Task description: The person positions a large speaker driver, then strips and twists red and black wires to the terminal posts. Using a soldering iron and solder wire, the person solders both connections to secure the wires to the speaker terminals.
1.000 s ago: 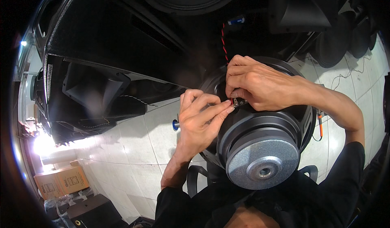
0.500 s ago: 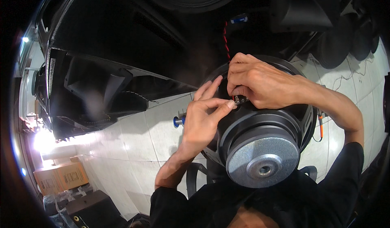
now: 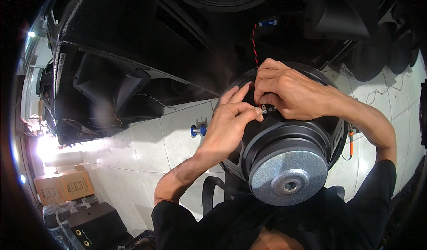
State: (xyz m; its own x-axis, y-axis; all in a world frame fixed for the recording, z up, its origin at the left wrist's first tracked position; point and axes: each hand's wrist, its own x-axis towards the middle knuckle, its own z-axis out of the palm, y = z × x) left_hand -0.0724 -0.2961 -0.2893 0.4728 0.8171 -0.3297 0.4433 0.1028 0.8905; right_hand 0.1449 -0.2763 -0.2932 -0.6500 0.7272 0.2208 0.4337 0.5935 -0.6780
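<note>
A large loudspeaker driver (image 3: 253, 150) rests magnet side up in front of me, its round silver-grey magnet (image 3: 271, 174) toward me. On its frame is a small terminal strip (image 3: 270, 109) with metal tabs. My left hand (image 3: 224, 127) pinches thumb and index finger together at the strip's left end; what lies between them is hidden. Above the strip, my right hand (image 3: 296, 94) has its fingertips closed on a twisted red-and-black wire (image 3: 255, 45). A bit of red shows beneath those fingers. The wire runs up to a blue part (image 3: 268, 23) on the black cabinet.
Black speaker cabinets (image 3: 133, 32) fill the far and left side. A blue-ended spool (image 3: 199, 130) sits on the tiled floor (image 3: 147, 161) left of the driver. At the right lies an orange-handled tool (image 3: 351, 144). A cardboard box (image 3: 64, 187) is at lower left.
The view has shifted slightly, moving most things a little in the picture. Both hands stay at the terminal strip with nearly the same pinching grip.
</note>
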